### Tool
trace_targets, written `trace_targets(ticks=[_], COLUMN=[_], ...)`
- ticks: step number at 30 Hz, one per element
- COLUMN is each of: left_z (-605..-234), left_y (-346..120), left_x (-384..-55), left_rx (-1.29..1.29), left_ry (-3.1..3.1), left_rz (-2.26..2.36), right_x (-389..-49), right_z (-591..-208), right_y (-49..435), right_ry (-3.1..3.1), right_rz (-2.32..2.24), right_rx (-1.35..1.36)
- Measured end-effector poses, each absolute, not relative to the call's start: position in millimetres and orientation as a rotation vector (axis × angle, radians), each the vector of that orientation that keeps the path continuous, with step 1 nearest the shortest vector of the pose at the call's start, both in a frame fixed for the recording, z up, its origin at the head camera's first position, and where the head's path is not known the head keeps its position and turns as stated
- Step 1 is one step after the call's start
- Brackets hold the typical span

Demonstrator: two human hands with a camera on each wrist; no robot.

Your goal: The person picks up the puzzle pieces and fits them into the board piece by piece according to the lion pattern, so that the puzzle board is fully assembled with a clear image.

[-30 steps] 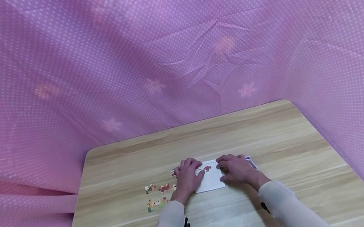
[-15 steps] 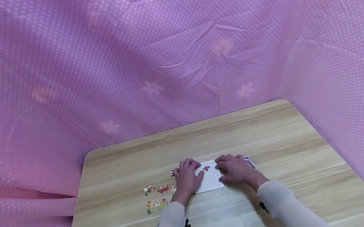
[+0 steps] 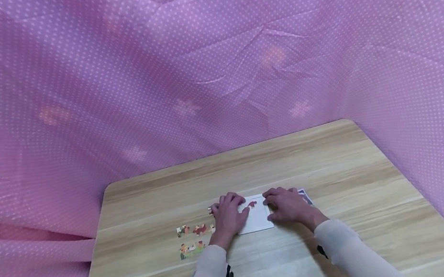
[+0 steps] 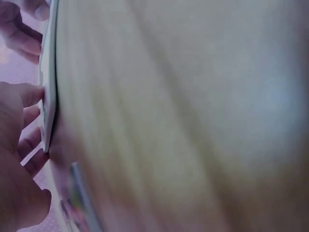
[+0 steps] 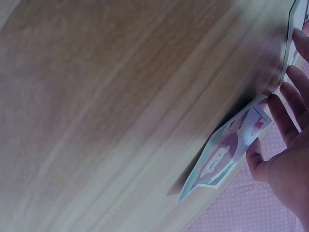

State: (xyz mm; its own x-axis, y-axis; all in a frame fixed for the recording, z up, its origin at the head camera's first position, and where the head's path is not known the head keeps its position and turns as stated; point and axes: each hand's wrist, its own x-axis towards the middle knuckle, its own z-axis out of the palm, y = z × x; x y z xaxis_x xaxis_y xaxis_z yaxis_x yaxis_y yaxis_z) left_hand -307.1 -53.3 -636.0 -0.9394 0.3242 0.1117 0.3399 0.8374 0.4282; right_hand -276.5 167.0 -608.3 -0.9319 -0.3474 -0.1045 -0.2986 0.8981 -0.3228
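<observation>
A white puzzle board (image 3: 257, 221) lies flat on the table between the hands. On its upper part are a reddish-brown puzzle piece (image 3: 252, 205) and others partly covered by fingers. My left hand (image 3: 229, 216) grips the board's left side, thumb on its face and fingers bent over the upper left corner. The thumb (image 4: 33, 93) meets the board (image 4: 49, 82) in the left wrist view. At the right edge rests my right hand (image 3: 289, 205), fingertips touching the rim. A printed picture card (image 5: 224, 154) lies beside its little finger, partly hidden in the head view.
Left of the board, puzzle pieces (image 3: 200, 229) lie in loose rows, with a joined strip (image 3: 191, 249) nearest me. Another piece (image 3: 210, 211) shows beside the left fingers. The wooden table (image 3: 157, 195) ends at a pink dotted curtain (image 3: 182, 106) behind and at both sides.
Both hands stay at the board's two sides with almost no movement. The whole head view shifts slightly.
</observation>
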Motion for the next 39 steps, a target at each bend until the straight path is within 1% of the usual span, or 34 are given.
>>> trace_targets(ticks=[7, 15, 24, 39], left_z=[-633.9, -627.1, -630.3, -627.6], left_y=[-59.5, -71.3, -85.0, -105.4], left_x=[-318.3, -324.5, -329.5, -314.2], left_rx=[-0.591, -0.497, -0.440, -0.311], left_ry=[-2.997, -2.989, -3.001, -2.995], left_rz=[-0.700, -0.787, -0.815, -0.867], right_x=[-285.5, -289.1, -291.1, -279.5], right_z=[-612.5, -612.9, -615.3, -612.9], right_y=[169.1, 168.7, 166.0, 166.9], right_ry=[2.905, 2.913, 2.906, 2.906], right_rz=[-0.444, -0.448, -0.459, -0.484], right_rx=[-0.496, -0.489, -0.456, -0.448])
